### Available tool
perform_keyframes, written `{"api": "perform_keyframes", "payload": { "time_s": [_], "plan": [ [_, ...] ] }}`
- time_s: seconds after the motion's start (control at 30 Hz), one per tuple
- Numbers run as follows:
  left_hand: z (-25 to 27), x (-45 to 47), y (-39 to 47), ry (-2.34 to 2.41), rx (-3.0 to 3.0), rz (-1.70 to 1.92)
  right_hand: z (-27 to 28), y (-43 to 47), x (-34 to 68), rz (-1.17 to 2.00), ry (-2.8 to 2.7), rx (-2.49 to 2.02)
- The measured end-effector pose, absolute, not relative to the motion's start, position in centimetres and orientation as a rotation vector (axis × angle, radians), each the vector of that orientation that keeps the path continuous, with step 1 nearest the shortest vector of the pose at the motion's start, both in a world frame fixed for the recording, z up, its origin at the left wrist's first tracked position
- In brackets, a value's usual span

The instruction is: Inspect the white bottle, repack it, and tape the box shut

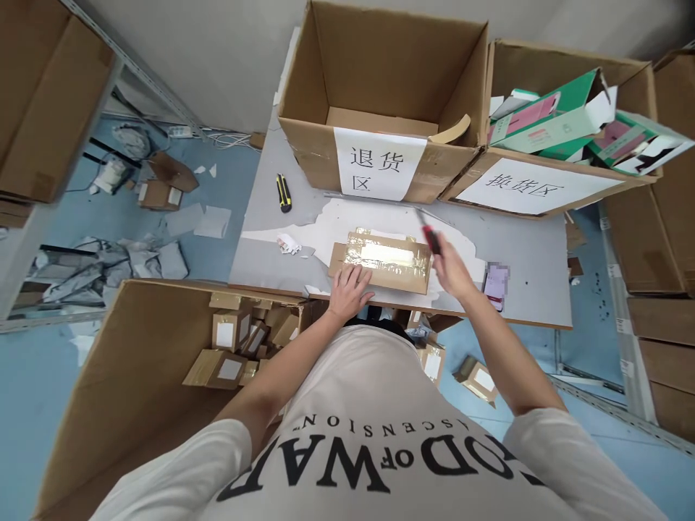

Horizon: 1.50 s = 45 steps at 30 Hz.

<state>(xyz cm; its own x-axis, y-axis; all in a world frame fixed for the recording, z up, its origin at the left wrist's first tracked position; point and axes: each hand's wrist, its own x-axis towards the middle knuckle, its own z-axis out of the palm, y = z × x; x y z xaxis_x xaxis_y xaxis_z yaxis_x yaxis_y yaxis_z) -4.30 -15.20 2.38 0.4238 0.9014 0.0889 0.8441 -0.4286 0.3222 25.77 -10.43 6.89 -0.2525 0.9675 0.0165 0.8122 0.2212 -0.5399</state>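
A flat cardboard parcel (386, 262) wrapped in shiny clear tape, with a white label on top, lies on the grey table (532, 260) near its front edge. My left hand (350, 289) presses flat on the parcel's near left corner. My right hand (450, 271) is closed around a red-handled cutter (428, 231), held just above the parcel's right end with the blade pointing away from me.
A yellow-and-black utility knife (283, 192) lies at the table's left. Two open cartons with white labels stand behind: one nearly empty (380, 94), one holding green boxes (565, 123). A phone (496, 284) lies at right. A big carton (163, 376) of small parcels sits below left.
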Motion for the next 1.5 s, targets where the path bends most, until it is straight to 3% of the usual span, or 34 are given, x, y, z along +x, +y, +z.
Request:
{"api": "perform_keyframes", "payload": {
  "time_s": [0.13,0.3,0.77,1.17,1.5],
  "plan": [
    [1.4,-3.9,-15.8,1.594,2.450,0.302,10.5,-6.9,18.9,0.842,-2.786,-1.320],
    [0.0,-3.6,-15.6,1.611,2.420,0.391,10.4,-5.2,16.7,0.786,-3.046,-1.233],
    [-2.4,-3.8,-14.7,1.600,2.326,0.488,12.6,-5.4,18.0,0.685,-3.333,-1.267],
    [-1.7,-3.7,-14.8,1.655,2.330,0.420,15.4,-10.0,29.1,0.601,-3.346,-1.728],
    [-1.3,-3.7,-14.9,1.663,2.299,0.384,15.3,-12.5,33.6,0.643,-3.151,-1.697]
  ]
}}
